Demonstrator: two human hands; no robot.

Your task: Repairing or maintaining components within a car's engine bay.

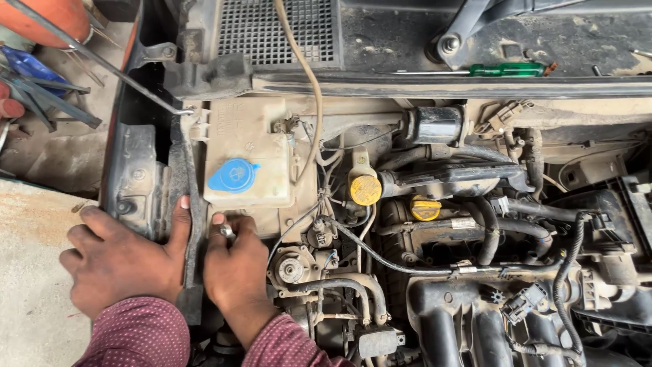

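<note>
Under the raised bonnet, at the engine bay's near-left corner, your left hand (pixel 119 261) lies flat on the black inner wing panel (pixel 139 183), fingers spread and gripping nothing, thumb up along the panel's edge. Your right hand (pixel 234 268) is curled beside it, fingers clenched round a small metal fastener or socket end (pixel 227 231), too small to tell which, just below the cream washer reservoir (pixel 248 153). That reservoir sits in its place with its blue cap (pixel 232 176) on, so the fixing seems not yet freed, and whatever holds the tank remains to undo. A green-handled screwdriver (pixel 506 69) rests unused on the cowl ledge.
</note>
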